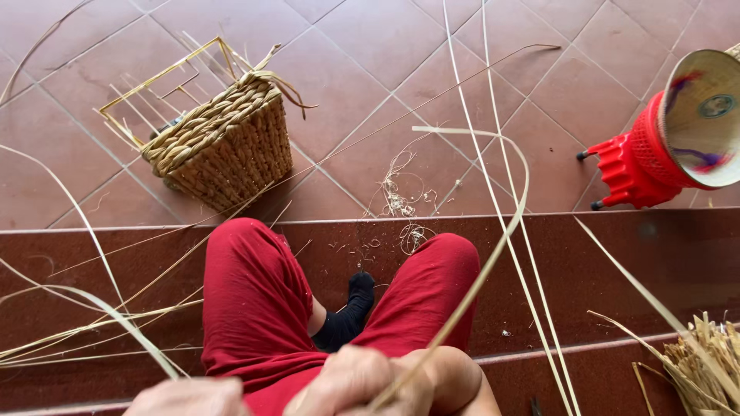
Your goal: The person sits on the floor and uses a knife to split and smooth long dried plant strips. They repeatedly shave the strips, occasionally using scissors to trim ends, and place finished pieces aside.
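Note:
At the bottom edge, my right hand is closed around a long pale cane strip that rises from my fingers, arcs up to the right and bends back left at its top. My left hand shows only partly at the lower left, near flat pale strips that fan out to the left; its grip is hidden. Both hands sit above my knees in red trousers. A dark sock shows between my legs.
A woven basket with a yellow wire frame lies tilted on the terracotta tiles. A red plastic stool lies on its side by a conical hat. Shavings litter the floor. Cut strips are bundled at the lower right.

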